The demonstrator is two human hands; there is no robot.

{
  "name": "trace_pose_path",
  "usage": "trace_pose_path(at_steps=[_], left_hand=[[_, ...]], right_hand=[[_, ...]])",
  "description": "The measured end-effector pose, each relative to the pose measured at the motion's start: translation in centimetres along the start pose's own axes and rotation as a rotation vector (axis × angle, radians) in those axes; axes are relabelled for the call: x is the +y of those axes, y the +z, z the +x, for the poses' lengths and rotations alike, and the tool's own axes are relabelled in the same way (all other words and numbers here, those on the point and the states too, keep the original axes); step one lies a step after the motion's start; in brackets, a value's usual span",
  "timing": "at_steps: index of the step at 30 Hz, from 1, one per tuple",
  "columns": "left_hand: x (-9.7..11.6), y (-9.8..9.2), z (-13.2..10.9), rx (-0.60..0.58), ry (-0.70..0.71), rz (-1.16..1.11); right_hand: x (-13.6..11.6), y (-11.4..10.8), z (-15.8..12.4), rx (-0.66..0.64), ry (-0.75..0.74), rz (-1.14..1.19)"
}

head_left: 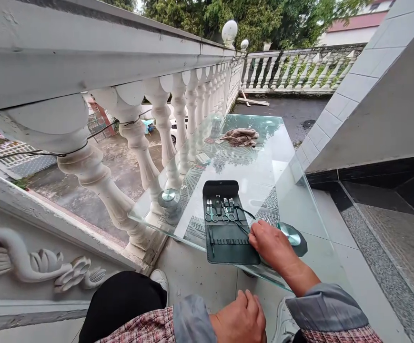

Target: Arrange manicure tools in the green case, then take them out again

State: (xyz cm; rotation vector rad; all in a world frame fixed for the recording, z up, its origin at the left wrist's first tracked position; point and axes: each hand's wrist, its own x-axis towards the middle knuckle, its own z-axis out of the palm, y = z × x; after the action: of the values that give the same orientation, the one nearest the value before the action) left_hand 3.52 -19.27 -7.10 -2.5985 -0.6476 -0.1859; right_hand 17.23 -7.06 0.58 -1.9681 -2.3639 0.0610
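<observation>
A dark green manicure case (232,255) lies unfolded at the near edge of the glass table (292,200). Small scissors (212,216), clippers (231,202) and other tools sit in its upper part, and a thin tool (212,240) is in the lower left. My right hand (273,245) is closed at the case's right edge, fingers wrapped round something hidden; a dark-handled tool extends from it over the case. Several thin metal tools (271,222) lie just beyond that hand. Below the table edge, my left hand (240,319) is held near my lap with its fingers curled together, touching no tool that shows.
A crumpled brown cloth (240,137) lies at the table's far end. Round metal supports (168,195) show at the glass. A white balustrade (138,138) runs along the left, and dark stone steps (388,238) are on the right.
</observation>
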Motion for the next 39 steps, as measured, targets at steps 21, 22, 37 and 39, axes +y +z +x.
trace_pose_path(at_steps=[21, 22, 37, 39], left_hand=[[-0.7, -1.8, -0.2, -0.007, 0.203, -0.075], [-0.7, -1.8, -0.2, -0.012, 0.201, -0.073], [2.1, 0.2, -1.3, 0.01, 0.024, -0.101], [2.4, 0.6, -1.3, -0.011, 0.021, -0.1]], right_hand=[[6.2, -0.3, -3.6, -0.024, 0.48, 0.379], [6.2, -0.3, -3.4, -0.026, 0.476, 0.379], [-6.5, 1.2, -3.3, 0.133, -0.155, 0.281], [-7.5, 1.4, -3.1, 0.103, -0.131, 0.237]])
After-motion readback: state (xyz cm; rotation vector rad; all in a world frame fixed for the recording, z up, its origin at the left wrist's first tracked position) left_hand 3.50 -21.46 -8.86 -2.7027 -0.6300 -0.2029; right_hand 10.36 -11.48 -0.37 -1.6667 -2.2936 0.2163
